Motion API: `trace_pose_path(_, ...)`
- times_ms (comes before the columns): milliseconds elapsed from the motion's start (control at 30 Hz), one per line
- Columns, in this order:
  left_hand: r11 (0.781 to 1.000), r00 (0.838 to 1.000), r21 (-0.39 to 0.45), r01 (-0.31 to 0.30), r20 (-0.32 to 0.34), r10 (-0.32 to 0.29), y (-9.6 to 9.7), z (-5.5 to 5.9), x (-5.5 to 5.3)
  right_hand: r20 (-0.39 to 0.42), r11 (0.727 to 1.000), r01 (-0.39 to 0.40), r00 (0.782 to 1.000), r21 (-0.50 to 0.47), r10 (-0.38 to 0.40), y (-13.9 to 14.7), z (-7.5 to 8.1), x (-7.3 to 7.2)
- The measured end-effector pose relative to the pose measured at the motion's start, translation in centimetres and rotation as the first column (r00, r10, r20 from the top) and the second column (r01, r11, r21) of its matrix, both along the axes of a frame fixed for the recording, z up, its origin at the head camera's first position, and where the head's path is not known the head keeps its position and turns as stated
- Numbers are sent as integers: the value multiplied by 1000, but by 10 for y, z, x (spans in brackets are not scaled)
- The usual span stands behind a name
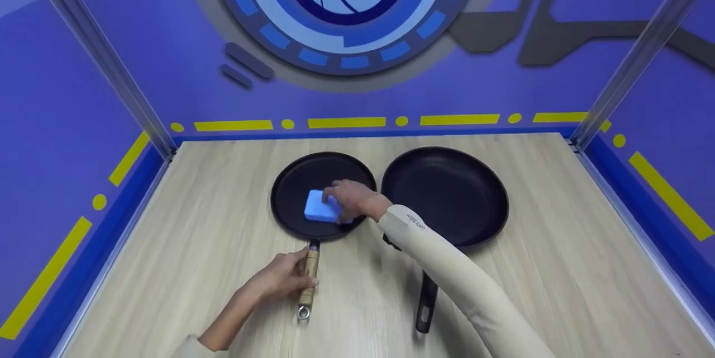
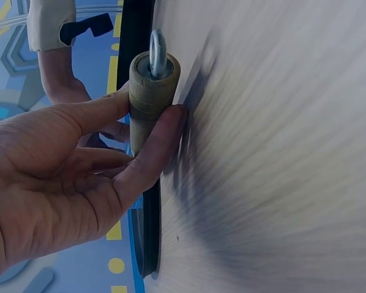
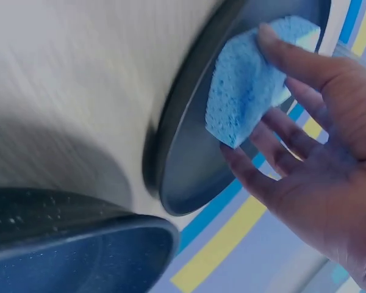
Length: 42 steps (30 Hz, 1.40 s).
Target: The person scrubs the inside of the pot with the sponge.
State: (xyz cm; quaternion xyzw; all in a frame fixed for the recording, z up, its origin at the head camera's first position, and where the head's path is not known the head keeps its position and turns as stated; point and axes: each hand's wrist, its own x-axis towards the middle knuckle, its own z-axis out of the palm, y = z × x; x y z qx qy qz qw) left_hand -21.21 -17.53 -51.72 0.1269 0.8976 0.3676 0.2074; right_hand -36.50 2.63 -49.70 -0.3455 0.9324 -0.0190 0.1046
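Note:
A flat black pan (image 1: 296, 179) with a wooden handle (image 1: 309, 285) lies left of centre on the table. My left hand (image 1: 282, 275) pinches that handle between thumb and fingers, close to the metal ring (image 2: 158, 54) at its end. In my right hand (image 1: 353, 197) is a blue sponge (image 1: 319, 207), gripped with the thumb on one side and fingertips along the other. It is held against the pan's flat inside. In the right wrist view the sponge (image 3: 241, 85) looks porous and bends a little under the thumb.
A deeper black frying pan (image 1: 447, 196) stands close on the right, its black handle (image 1: 426, 305) pointing toward me; my right forearm crosses over it. Blue patterned walls (image 1: 346, 101) enclose the wooden table (image 1: 223, 190) at the back and both sides.

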Motion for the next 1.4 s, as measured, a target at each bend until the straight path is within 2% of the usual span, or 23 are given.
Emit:
trace_pose_path(67, 1000, 1000, -5, -4, -6, 4, -2, 2, -1, 3, 999, -33, 999, 5, 33, -4, 2, 4)
trace_pose_path(167, 1000, 1000, 9, 11, -18, -11, -5, 2, -1, 1, 999, -38, 999, 8, 38, -9, 3, 10)
trace_pose_path(333, 998, 999, 52, 39, -40, -37, -9, 0, 3, 6, 1000, -6, 1000, -6, 6, -14, 3, 17)
trace_pose_path(433, 997, 999, 63, 36, -21, -35, -8, 0, 5, -12, 999, 29, 999, -20, -30, -15, 2, 16)
trace_pose_path(600, 998, 1000, 49, 25, 3, -25, -2, 4, 5, -93, 993, 90, 991, -71, -96, -12, -2, 8)
trace_pose_path(733, 1000, 1000, 25, 17, -15, -17, 3, 5, 6, -138, 984, 122, 980, -126, -140, -6, -6, -4)
trace_pose_path(900, 1000, 1000, 0, 15, -1, -15, 9, 3, 9, -195, 963, 228, 948, -140, -253, 9, -17, -23)
trace_pose_path(1000, 1000, 1000, -10, 18, -4, -18, 10, 3, 11, -192, 944, 292, 928, -153, -319, 14, -22, -33)
trace_pose_path(1067, 1000, 1000, -7, 24, -17, -24, 9, 3, 11, -193, 939, 308, 923, -153, -334, 13, -23, -36)
trace_pose_path(1233, 999, 997, -7, 47, -53, -47, 7, 4, 7, -208, 958, 283, 935, -44, -286, 9, -12, -38)
trace_pose_path(1400, 999, 999, -11, 44, -30, -45, 5, 7, 0, -169, 968, 244, 958, 56, -231, 7, 5, -40)
